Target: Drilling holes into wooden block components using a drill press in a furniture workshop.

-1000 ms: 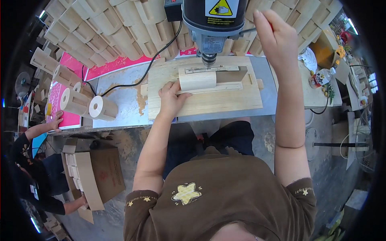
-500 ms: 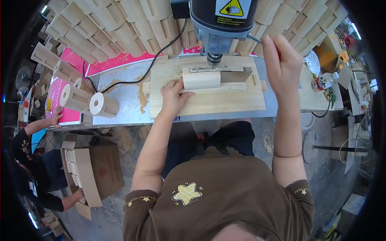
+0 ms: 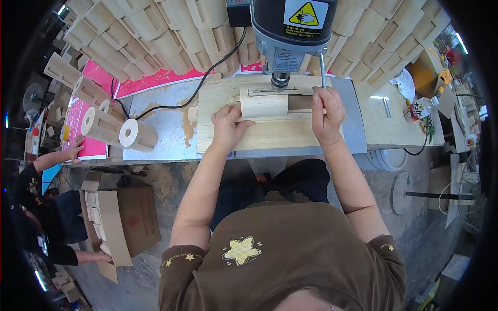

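A pale wooden cylinder point(image 3: 264, 107) lies on its side in a wooden jig board point(image 3: 280, 139), beneath the chuck point(image 3: 280, 80) of a drill press point(image 3: 293, 39). My left hand point(image 3: 227, 128) grips the cylinder's left end, thumb in front and fingers behind. My right hand point(image 3: 328, 115) is closed around the lower end of the press's metal feed lever point(image 3: 322, 70), just right of the cylinder. Whether a bit touches the wood cannot be made out, since the jig's top strip hides that spot.
Stacked wooden cylinders point(image 3: 155, 39) wall off the back of the bench. Several more point(image 3: 137, 136) stand at left, near a black cable point(image 3: 194, 93). A plastic bottle point(image 3: 421, 109) is at right. At lower left a co-worker's hand point(image 3: 105, 257) reaches to a carton point(image 3: 137, 217) of wooden pieces.
My right hand has pulled the lever down and toward me, from high at the right to just above the jig board. My left hand stays on the wooden cylinder.
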Available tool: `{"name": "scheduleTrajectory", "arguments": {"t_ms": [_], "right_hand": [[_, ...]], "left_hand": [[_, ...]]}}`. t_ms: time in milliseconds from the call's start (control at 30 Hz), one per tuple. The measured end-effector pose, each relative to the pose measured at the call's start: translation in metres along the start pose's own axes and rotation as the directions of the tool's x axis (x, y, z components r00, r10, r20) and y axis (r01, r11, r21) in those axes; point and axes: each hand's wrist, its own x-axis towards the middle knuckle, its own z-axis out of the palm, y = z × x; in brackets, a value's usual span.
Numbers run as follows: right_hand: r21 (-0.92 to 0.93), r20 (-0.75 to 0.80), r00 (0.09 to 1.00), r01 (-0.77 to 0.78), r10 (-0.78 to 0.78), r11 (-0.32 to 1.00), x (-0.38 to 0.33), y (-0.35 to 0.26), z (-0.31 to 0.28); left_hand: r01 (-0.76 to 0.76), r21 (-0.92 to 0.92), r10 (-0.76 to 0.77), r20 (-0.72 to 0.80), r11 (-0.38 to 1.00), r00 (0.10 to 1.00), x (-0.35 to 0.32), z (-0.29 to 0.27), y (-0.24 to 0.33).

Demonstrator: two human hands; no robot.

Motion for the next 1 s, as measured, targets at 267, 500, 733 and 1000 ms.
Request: {"name": "scheduleTrajectory", "arguments": {"t_ms": [267, 500, 733, 1000], "right_hand": [[0.021, 0.041, 0.999, -0.008, 0.007, 1.000, 0.074, -0.034, -0.040], [-0.233, 0.138, 0.987, -0.050, 0.084, 0.971, 0.202, 0.012, -0.003], [-0.193, 0.230, 0.965, -0.078, 0.122, 0.978, 0.181, -0.025, -0.030], [0.083, 0.203, 0.959, -0.217, 0.196, 0.973, 0.063, -0.046, -0.041]], "left_hand": [[0.012, 0.035, -0.012, -0.004, 0.999, 1.000, -0.002, -0.003, 0.003], [-0.055, 0.074, 0.057, -0.034, 0.996, 0.998, 0.006, 0.024, 0.022], [-0.014, 0.105, 0.015, -0.004, 0.994, 1.000, 0.006, 0.025, 0.029], [-0.002, 0.086, 0.001, 0.007, 0.996, 1.000, 0.007, 0.022, 0.028]]}}
